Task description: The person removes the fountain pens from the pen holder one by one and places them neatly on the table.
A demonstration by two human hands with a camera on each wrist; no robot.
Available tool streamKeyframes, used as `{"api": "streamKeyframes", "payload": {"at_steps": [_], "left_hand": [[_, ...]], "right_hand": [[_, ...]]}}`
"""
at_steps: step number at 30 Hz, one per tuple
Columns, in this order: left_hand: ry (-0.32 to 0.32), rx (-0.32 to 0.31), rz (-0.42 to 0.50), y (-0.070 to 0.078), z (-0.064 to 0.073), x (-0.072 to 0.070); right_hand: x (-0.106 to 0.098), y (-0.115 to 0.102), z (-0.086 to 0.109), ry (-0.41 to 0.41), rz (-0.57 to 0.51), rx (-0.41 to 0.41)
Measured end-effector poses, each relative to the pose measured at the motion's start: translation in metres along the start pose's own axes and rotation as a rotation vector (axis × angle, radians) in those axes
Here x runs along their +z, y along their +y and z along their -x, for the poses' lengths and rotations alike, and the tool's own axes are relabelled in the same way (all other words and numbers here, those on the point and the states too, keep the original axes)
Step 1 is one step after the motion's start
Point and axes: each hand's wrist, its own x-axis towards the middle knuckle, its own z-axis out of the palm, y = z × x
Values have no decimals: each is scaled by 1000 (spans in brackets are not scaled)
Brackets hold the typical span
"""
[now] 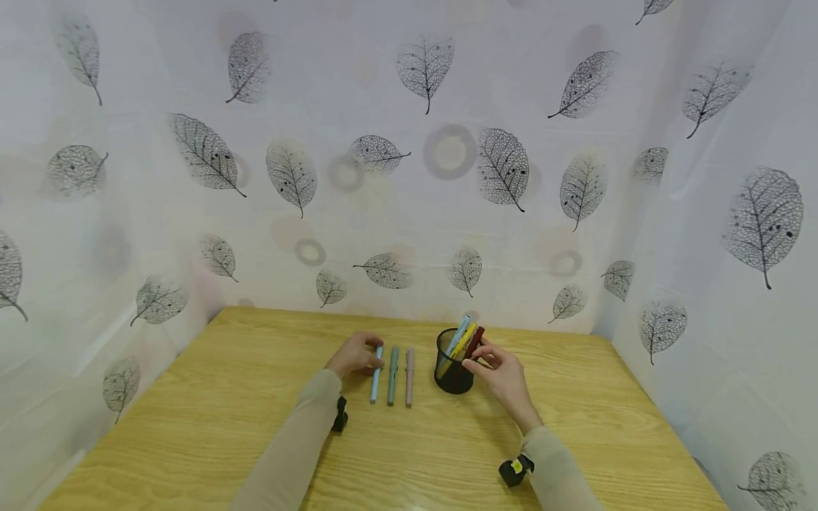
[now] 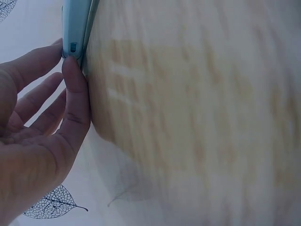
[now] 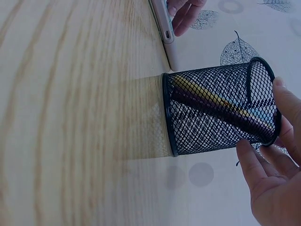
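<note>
A wooden table (image 1: 192, 397) stretches under my forearms, and a pale sheet (image 1: 383, 92) printed with dark leaf skeletons hangs behind it and at both sides. A green pen (image 1: 393, 387) and a pinkish pen (image 1: 409, 387) lie between my left hand (image 1: 355, 355) and the black mesh cup (image 1: 455, 381), which stands upright. A black wrist mount (image 1: 515, 468) sits at my right sleeve. In the cup lean a pale blue marker (image 1: 465, 323), a yellow marker (image 1: 461, 342) and a dark red marker (image 1: 476, 336), the last partly hidden by my right hand (image 1: 510, 380).

My left thumb and a finger pinch the light blue pen (image 1: 374, 389), a slim, straight one lying leftmost in the row, parallel to its neighbours. My right fingers are bent and spread about the cup's rim; whether they grip it or the dark red marker, I can't tell.
</note>
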Motion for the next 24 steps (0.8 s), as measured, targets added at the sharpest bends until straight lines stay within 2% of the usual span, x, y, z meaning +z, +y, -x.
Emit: {"api": "streamKeyframes", "payload": {"at_steps": [11,20,24], "left_hand": [[-15,7,-5,-1,-1,-2],[-33,7,33,-3,0,-6],[-2,-1,16,-2,-2,-7]], "right_hand": [[-1,1,-1,7,9,0],[1,-2,1,-2,-4,13],[0,-2,0,3,-3,5]]}}
